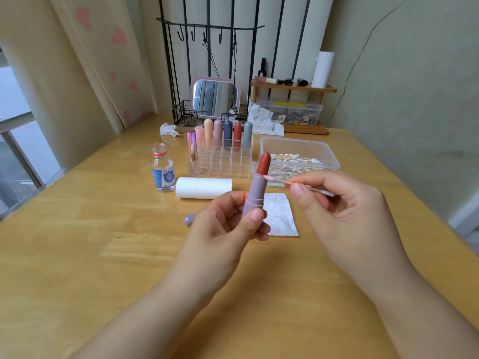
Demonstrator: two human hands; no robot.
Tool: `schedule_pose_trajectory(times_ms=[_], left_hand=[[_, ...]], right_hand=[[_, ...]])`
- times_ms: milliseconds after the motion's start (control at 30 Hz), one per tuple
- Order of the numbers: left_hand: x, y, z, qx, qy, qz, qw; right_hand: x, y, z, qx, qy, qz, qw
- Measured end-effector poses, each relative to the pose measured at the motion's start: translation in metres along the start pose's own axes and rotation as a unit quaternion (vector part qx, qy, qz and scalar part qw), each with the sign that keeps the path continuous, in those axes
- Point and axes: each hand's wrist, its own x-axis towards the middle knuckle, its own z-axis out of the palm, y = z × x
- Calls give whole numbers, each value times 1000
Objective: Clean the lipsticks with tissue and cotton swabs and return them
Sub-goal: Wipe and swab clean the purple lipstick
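Nearest, the left hand [228, 224] grips an uncapped mauve plastic lipstick tube [255, 193] upright above the pale wooden table [103, 255], thumb and fingers curled round its base, the brick-red bullet fully raised. Just to its right, the right hand [337, 203] pinches a wooden-stemmed cotton swab [298, 182] between thumb and fingertips; the swab's pink-stained tip touches the tube's rim at the foot of the bullet. Beneath the hands lies a flat white tissue sheet [280, 216], and a rounded mauve cap [189, 220] peeks out left of the left hand. Farther off, a white tissue roll [203, 187] lies on its side, with a small clear glass bottle with a blue label [162, 171] standing open to its left. Beyond them stands a clear acrylic grid organiser [220, 161] holding a row of capped lipsticks [223, 133] in its far slots. To the right sits a clear plastic box of cotton swabs [300, 156]. Farthest, crumpled tissues [261, 119] lie near a pink-framed mirror [215, 98].
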Motion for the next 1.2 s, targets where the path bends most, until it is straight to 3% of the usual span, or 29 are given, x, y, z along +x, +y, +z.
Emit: schedule_pose_trajectory(times_ms=[633, 867, 1200], left_hand=[[-2, 2, 3, -8, -28, 9, 1000], [-2, 3, 3, -2, -6, 20, 1000], [-4, 3, 6, 22, 18, 26, 999]], right_hand=[[6, 1, -4, 0, 0, -11, 1000], [4, -8, -5, -84, 27, -74, 993], [3, -10, -1, -85, 30, -93, 992]])
